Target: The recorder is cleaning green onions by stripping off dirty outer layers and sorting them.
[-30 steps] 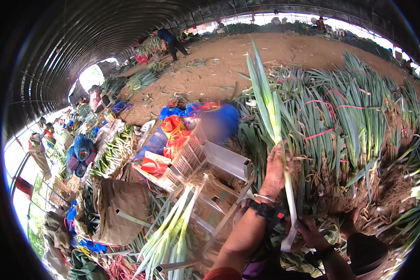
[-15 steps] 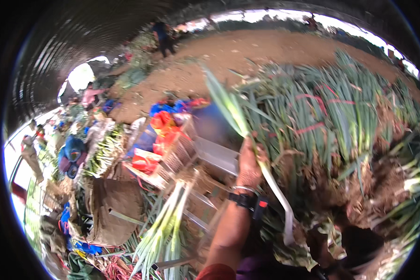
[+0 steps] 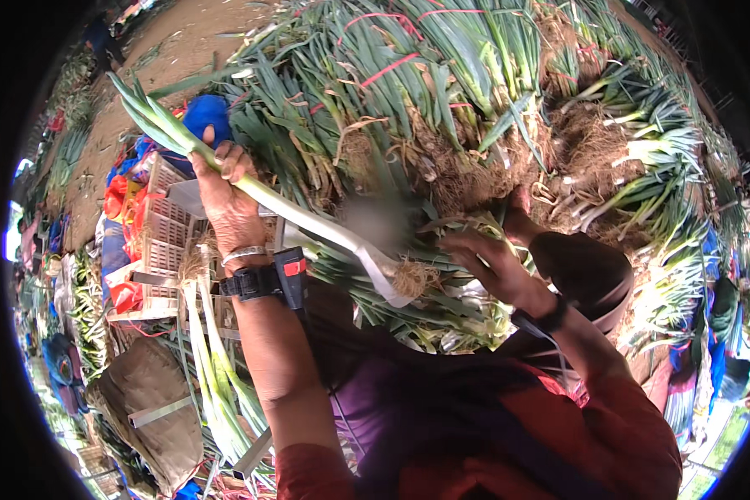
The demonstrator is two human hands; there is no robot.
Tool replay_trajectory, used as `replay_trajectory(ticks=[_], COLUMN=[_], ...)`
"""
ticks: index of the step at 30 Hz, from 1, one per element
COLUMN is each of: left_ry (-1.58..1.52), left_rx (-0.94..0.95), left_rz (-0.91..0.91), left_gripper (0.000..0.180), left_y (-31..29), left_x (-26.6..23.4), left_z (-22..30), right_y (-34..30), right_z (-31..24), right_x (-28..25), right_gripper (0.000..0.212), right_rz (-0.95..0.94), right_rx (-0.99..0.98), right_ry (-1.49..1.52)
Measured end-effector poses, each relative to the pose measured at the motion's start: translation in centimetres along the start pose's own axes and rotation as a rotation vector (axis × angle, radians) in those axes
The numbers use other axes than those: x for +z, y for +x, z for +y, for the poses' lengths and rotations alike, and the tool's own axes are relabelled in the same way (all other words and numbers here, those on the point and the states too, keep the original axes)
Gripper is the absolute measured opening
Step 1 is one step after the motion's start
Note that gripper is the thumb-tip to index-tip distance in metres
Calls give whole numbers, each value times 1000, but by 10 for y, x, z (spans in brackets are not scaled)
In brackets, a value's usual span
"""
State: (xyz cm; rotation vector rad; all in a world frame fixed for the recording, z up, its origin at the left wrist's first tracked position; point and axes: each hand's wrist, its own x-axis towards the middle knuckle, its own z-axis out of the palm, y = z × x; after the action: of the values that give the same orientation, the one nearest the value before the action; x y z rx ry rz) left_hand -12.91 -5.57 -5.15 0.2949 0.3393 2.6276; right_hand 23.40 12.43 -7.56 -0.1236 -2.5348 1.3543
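A long leek [image 3: 296, 212] slants across the view, its green leaves up at the left and its roots down at the right. My left hand [image 3: 229, 196] is closed round it just below the leaves. A pale outer layer [image 3: 385, 283] hangs loose beside the brown root tuft [image 3: 417, 277]. Right of the roots, my right hand [image 3: 496, 265] is apart from the leek, its fingers stretched out and nothing visible in them. Leaf scraps and loose leeks [image 3: 458, 321] lie beneath, between my legs.
Banded bundles of leeks [image 3: 417, 83] stand ahead, and more with roots showing [image 3: 592, 150] lie to the right. At left are a plastic crate [image 3: 162, 225] with red bags, several leeks on a metal frame [image 3: 208, 350], and brown sacking [image 3: 146, 400].
My view has swung down and right. The leek in my left hand has tilted from steep to flatter, its leaves now pointing left. My right hand has come into sight near its roots.
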Motion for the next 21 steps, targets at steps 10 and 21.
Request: replay_trajectory(ticks=[10, 21], left_ry=[-358, 82], left_rx=[-220, -349], left_rz=[-400, -103], left_gripper=[46, 53], left_y=[-9, 5], left_x=[33, 1], left_z=[-10, -2], right_y=[72, 69], right_z=[-24, -7], right_x=[42, 55], right_gripper=[35, 22], right_rz=[-413, -337], right_rx=[-89, -7], right_ry=[892, 580])
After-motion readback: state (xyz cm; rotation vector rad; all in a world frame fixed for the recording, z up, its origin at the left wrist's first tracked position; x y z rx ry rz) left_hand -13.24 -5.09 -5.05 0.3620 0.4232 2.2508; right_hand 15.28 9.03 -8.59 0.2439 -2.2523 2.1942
